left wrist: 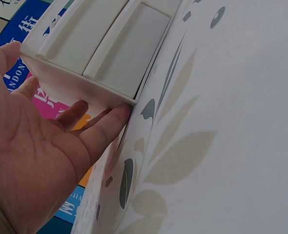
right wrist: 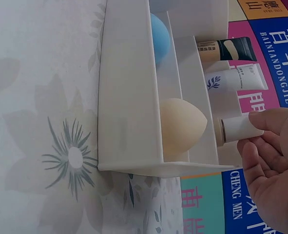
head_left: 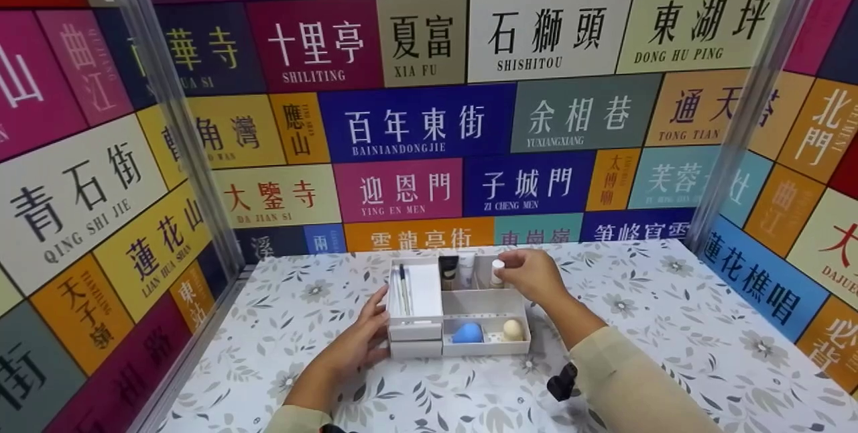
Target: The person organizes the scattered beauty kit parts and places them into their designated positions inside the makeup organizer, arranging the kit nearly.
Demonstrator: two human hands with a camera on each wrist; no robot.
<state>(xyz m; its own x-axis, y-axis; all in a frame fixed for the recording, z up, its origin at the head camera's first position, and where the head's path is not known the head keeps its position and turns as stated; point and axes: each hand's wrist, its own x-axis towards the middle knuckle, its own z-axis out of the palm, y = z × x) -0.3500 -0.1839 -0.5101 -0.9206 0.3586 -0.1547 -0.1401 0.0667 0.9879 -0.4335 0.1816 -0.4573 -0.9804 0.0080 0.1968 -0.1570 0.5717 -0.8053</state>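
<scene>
A white desktop organizer (head_left: 482,303) with compartments and drawers stands on the table. My right hand (head_left: 536,275) pinches the white cap of a small bottle (right wrist: 236,129) in the back right compartment. Beside it stand a black-capped tube (right wrist: 226,48) and a white tube (right wrist: 236,78). A blue makeup sponge (head_left: 468,333) and a cream-coloured makeup sponge (right wrist: 182,126) lie in the front compartments. My left hand (left wrist: 51,131) touches the organizer's left side with its fingers extended, near the drawers (left wrist: 129,48).
Pen-like sticks (head_left: 403,289) lie in the white top tray on the organizer's left. Under it all is a table (head_left: 268,326) with a floral cover. Walls of colourful place-name panels (head_left: 415,121) stand behind and at both sides.
</scene>
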